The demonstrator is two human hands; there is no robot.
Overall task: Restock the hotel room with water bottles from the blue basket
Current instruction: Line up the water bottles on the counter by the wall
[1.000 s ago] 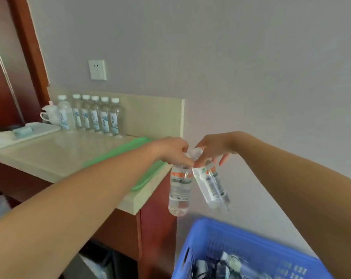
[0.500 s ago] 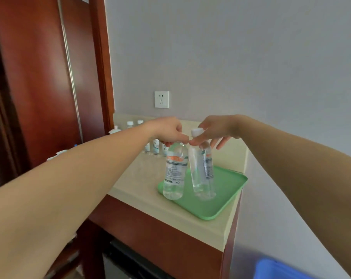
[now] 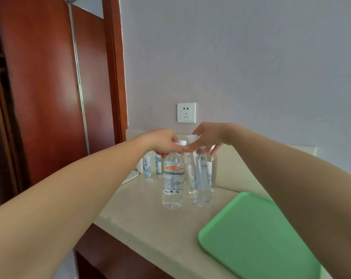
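My left hand (image 3: 162, 142) pinches the neck of a clear water bottle with an orange-banded label (image 3: 173, 182). My right hand (image 3: 205, 138) pinches the white cap end of a second clear bottle (image 3: 200, 182). Both bottles hang upright side by side just above the beige countertop (image 3: 150, 218), in front of a row of several standing bottles (image 3: 150, 166) by the back wall. The blue basket is out of view.
A green tray (image 3: 257, 238) lies on the counter at the right, near its front edge. A white wall socket (image 3: 186, 112) sits above the bottle row. Red-brown wooden panels (image 3: 45, 97) rise at the left. A white object (image 3: 130, 177) lies left of the row.
Both hands carried the bottles from over the blue basket, across the green tray, to the counter in front of the bottle row. The view swung left and the basket left the frame.
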